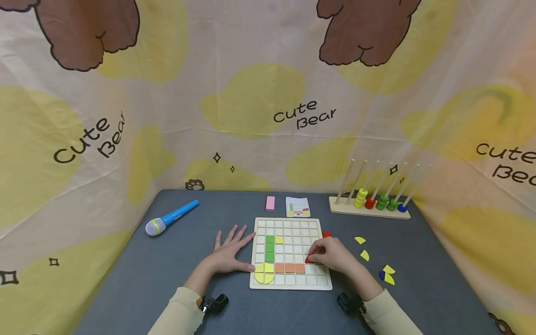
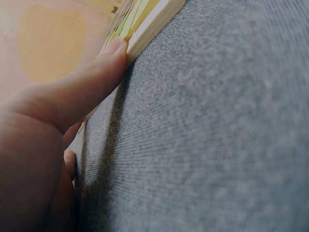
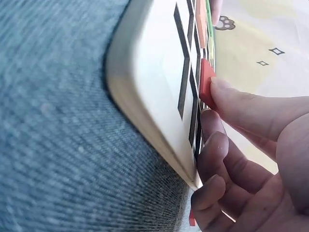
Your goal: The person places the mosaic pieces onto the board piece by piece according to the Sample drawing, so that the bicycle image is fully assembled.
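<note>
A pale wooden grid board (image 1: 293,282) lies on the dark grey table. Three green squares (image 1: 270,248), a yellow piece (image 1: 279,240), a row of three orange squares (image 1: 290,268) and a round yellow group (image 1: 264,273) sit in its cells. My left hand (image 1: 226,255) has its fingers spread at the board's left side, and its thumb (image 2: 104,67) touches the edge. Over the board's right part, my right hand (image 1: 335,253) pinches a red piece (image 3: 206,89) between thumb and finger. The piece is tilted against the grid; its far side is hidden.
Yellow wedge pieces (image 1: 365,255) and a blue piece (image 1: 382,275) lie to the right. Another red piece (image 1: 327,234) is beside the board. Behind stand a pink block (image 1: 270,203), a pattern card (image 1: 298,207) and a bead stand (image 1: 335,204). A blue microphone (image 1: 177,213) lies left.
</note>
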### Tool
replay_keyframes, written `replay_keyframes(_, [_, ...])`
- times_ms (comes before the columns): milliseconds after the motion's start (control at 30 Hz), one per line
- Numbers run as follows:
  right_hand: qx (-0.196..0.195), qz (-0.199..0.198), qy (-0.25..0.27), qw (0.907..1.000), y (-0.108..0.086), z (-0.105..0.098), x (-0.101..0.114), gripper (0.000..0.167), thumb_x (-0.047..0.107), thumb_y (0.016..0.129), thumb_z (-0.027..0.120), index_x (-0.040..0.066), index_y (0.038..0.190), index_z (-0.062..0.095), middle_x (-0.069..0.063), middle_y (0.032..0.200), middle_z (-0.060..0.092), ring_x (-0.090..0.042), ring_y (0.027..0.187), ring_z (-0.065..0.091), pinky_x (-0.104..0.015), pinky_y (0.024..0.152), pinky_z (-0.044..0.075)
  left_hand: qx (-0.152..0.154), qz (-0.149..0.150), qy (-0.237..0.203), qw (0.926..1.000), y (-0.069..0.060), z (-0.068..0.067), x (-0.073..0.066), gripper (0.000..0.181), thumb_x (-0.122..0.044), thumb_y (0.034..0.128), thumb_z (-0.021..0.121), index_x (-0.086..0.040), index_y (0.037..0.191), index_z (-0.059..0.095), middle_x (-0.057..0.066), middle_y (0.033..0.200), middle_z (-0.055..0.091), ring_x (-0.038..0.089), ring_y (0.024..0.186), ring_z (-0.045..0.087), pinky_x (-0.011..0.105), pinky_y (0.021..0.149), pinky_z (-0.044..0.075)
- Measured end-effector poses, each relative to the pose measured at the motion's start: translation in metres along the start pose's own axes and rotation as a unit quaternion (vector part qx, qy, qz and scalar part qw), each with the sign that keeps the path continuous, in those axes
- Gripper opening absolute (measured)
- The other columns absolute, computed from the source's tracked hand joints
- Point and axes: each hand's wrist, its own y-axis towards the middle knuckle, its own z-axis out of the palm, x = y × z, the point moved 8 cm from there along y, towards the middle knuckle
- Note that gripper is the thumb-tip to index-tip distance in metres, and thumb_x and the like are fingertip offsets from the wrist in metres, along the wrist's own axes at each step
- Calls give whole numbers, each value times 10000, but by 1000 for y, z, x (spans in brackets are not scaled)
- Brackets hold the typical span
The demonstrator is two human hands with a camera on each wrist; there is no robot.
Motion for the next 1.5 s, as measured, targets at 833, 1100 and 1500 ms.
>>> replay_keyframes(833, [-1326,1022,-262,9855,2,-59,-37,303,159,853,817,86,1133,730,-111,1031,687,-237,847,561,-310,658,482,7,-33,73,10000,3,0,0,1084,-757,727,726,-362,1610,237,18,1712,91,337,1576,-56,689,1152,-150])
replay_keyframes(1100, [-1245,1210,-311,9843,5,-63,-57,353,175,853,810,63,1174,715,-171,1158,680,-272,926,596,-440,804,523,-17,-31,10,10000,0,0,0,1072,-749,735,727,-349,1609,253,28,1711,106,352,1574,-49,700,1144,-156])
replay_keyframes(1500, [-1012,1197,-403,9868,11,-53,-67,321,238,882,797,57,1141,742,-83,1004,709,-226,882,592,-429,811,511,-77,25,-52,10000,2,1,1,1069,-723,736,745,-319,1608,277,52,1709,116,371,1571,-29,704,1141,-141])
